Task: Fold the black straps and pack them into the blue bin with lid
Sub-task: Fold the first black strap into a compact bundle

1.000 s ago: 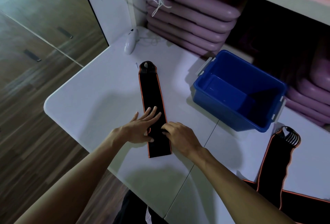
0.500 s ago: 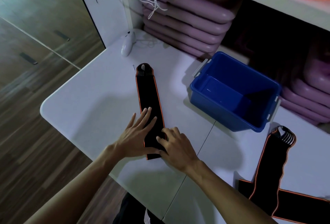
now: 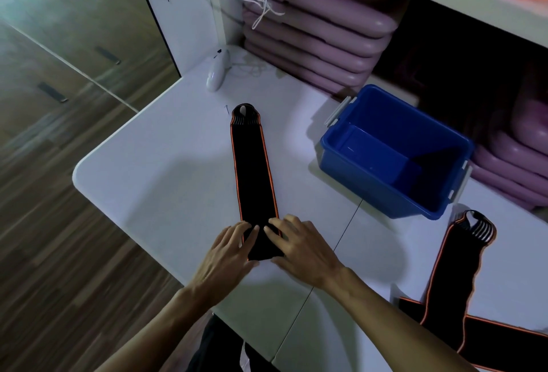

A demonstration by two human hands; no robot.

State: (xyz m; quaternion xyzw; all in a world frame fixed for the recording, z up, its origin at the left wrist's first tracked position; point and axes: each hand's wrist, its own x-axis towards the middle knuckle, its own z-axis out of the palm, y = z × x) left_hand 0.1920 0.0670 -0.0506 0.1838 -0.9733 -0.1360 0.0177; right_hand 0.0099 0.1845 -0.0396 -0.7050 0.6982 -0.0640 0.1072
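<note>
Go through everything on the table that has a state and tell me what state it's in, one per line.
Strap under the hands: laid out flat and straight, near end being pressed or lifted.
Left hand: fingers on the strap's near end.
Right hand: fingers on the strap's near end.
Blue bin: open, no lid on, nothing inside.
Other straps: unfolded, crossed over each other at the right.
</note>
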